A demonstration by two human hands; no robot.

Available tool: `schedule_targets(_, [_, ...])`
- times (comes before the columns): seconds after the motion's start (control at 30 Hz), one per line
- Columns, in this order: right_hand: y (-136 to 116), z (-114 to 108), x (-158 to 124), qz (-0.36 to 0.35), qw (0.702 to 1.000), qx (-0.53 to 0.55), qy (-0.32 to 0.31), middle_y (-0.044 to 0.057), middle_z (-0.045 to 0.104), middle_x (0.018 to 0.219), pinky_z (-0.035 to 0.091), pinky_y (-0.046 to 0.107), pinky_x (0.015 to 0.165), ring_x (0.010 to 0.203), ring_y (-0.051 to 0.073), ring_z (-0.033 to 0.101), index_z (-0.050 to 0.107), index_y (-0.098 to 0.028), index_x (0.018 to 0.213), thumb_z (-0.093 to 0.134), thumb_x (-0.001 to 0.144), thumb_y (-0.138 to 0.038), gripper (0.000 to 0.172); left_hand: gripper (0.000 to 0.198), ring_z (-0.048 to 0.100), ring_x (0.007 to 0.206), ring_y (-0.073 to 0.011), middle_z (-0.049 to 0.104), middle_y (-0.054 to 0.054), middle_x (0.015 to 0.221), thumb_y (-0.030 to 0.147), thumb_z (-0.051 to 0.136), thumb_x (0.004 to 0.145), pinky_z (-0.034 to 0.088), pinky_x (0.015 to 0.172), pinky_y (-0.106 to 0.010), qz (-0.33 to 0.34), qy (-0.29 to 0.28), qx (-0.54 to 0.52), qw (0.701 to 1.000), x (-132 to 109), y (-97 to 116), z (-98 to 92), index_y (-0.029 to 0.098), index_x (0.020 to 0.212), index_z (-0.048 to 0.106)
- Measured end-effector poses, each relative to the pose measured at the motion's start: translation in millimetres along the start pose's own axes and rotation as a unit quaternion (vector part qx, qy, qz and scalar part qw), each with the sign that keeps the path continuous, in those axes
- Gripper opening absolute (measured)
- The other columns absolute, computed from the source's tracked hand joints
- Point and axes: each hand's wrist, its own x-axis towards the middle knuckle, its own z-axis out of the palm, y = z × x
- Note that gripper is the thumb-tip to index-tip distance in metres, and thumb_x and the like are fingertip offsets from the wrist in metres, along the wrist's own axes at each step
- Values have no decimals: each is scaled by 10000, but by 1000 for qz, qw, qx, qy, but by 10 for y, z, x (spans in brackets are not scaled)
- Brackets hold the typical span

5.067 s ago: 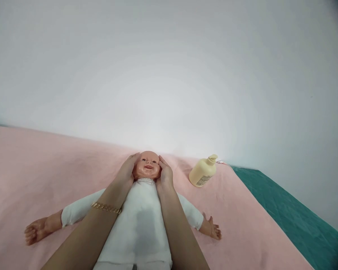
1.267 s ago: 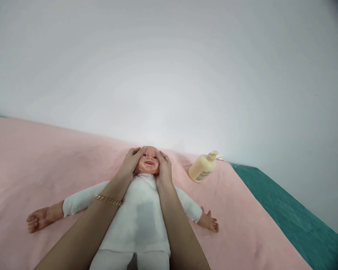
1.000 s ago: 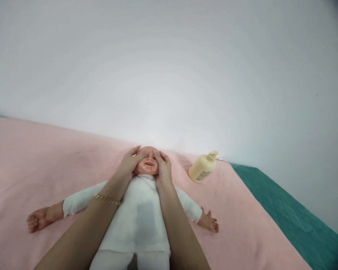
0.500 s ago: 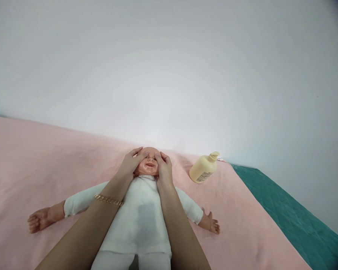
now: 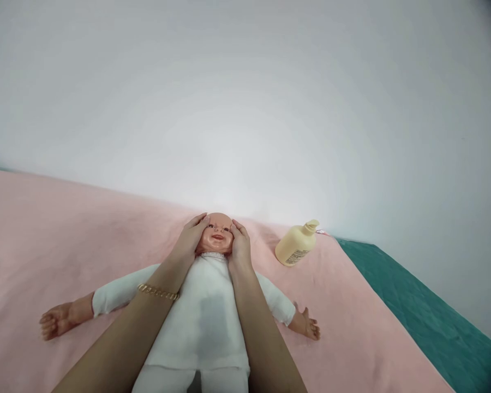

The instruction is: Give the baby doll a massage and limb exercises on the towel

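A doll (image 5: 188,322) in white clothes lies on its back on a pink cloth (image 5: 360,333), its head toward the wall (image 5: 245,109) and its arms spread wide. The left hand (image 5: 190,237) and the right hand (image 5: 241,245) cup the doll's head between them, one on each side, curved close against it, with the thumbs near the outer corners of the eyes. A gold bracelet (image 5: 158,291) circles the left wrist. A grey patch (image 5: 213,327) marks the front of the doll's top. A pale yellow pump bottle (image 5: 295,246) stands on the cloth near the right hand, apart from it, its printing too small to read. Beyond the cloth's right edge shows a green cover (image 5: 417,305).
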Motion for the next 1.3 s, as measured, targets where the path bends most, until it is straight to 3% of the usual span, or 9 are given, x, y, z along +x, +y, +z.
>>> schedule_targets(0.27, [-39,21,23,32,999,23,10,38,736,885,574,342,767,801,194,689,690,-195,921,571,683,-160,269,265,668,923,-212,701,-105,1050,217,627,812,548,790,-303,-9,13,-42,999,-1,-11,-14,161,1069,663])
schedule_targets(0.47, [-25,12,0,10,1000,24,-17,43,734,912,566,356,832,883,216,687,688,-183,929,661,706,-263,239,293,671,888,-208,709,-94,1011,374,712,778,546,763,-280,15,-11,-41,999,-114,36,11,147,961,680])
schedule_targets(0.63, [-15,4,-51,-27,998,-31,-41,63,711,1055,555,333,867,999,221,664,652,-183,1013,767,670,-378,411,390,678,822,-190,702,-127,1035,370,733,796,548,748,-283,4,2,9,1000,-119,66,15,130,1089,644])
schedule_targets(0.8, [-1,-6,-65,-39,997,-60,-40,67,688,1101,569,307,811,1031,222,652,626,-198,1077,821,625,-396,530,476,684,826,-190,691,-140,1082,310,774,765,553,735,-277,-4,3,24,1000,-128,99,3,129,1175,612])
schedule_targets(1.1, [-75,36,-143,-20,997,-68,-25,77,671,1121,565,326,816,1030,230,650,600,-202,1098,778,637,-337,512,497,682,789,-166,661,-142,1180,208,760,782,559,679,-248,-21,40,47,998,-204,199,49,137,1243,587])
schedule_targets(1.3, [-41,33,-101,-33,997,-63,-8,52,686,1042,542,317,858,1001,208,651,635,-202,1008,739,655,-318,386,481,674,772,-166,667,-120,1170,272,781,761,550,647,-249,-20,45,50,998,-155,149,37,156,1200,622])
